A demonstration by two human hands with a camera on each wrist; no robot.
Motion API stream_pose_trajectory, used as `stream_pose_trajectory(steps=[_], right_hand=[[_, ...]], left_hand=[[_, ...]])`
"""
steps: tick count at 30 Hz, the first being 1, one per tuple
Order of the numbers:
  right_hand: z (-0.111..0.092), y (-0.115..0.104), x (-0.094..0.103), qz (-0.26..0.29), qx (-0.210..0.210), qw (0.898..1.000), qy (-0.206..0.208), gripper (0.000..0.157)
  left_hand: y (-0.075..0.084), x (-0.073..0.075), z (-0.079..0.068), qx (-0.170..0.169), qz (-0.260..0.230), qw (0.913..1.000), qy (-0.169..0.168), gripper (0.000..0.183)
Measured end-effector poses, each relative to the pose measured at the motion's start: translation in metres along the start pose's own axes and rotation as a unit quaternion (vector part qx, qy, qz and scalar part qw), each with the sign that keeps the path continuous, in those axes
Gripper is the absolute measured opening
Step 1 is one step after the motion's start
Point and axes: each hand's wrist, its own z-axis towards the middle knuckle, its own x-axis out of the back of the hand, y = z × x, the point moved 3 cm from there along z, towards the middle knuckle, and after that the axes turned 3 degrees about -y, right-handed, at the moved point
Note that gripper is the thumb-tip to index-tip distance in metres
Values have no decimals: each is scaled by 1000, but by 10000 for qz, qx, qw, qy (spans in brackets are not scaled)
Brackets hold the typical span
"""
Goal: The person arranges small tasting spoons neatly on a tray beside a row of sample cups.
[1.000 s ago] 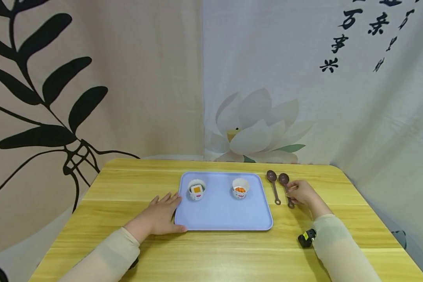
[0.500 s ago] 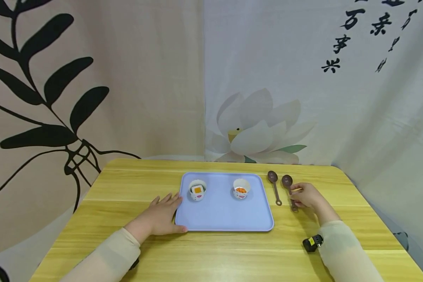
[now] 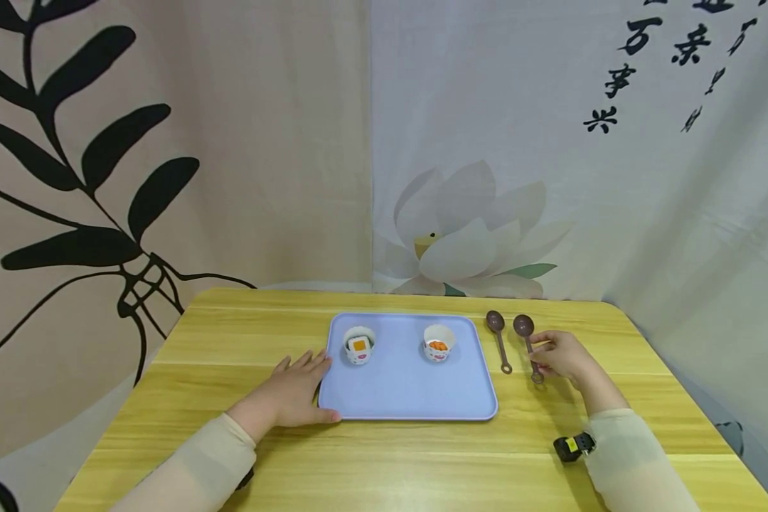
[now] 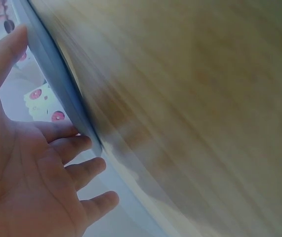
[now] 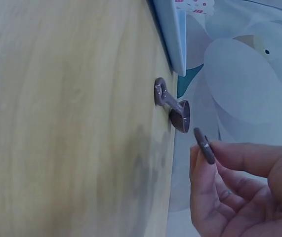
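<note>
My left hand is spread at the left side of a pale blue tray, its fingertips and thumb at the rim. In the left wrist view, the straight fingers lie along the tray's edge. My right hand pinches the handle of a brown spoon between thumb and fingers; its bowl points to the far side. The right wrist view shows the held spoon end-on, above the table. A second brown spoon lies between it and the tray.
Two small patterned paper cups stand on the tray: the left cup has a white piece with an orange-yellow centre, the right cup small orange pieces. The wooden table ends at a printed curtain behind. A black wrist camera sits at my right sleeve.
My right hand has shifted the pinched spoon slightly right and nearer to me, widening the gap to the other spoon. The left hand and tray have stayed put.
</note>
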Motion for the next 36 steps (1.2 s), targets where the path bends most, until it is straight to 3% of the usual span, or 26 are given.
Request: stream_pose_trajectory(steps=[36], right_hand=[[-26,-22,-9,328,332,9989,93,42]], left_hand=[[-1,-1,1,40,-43,10000,8,107]])
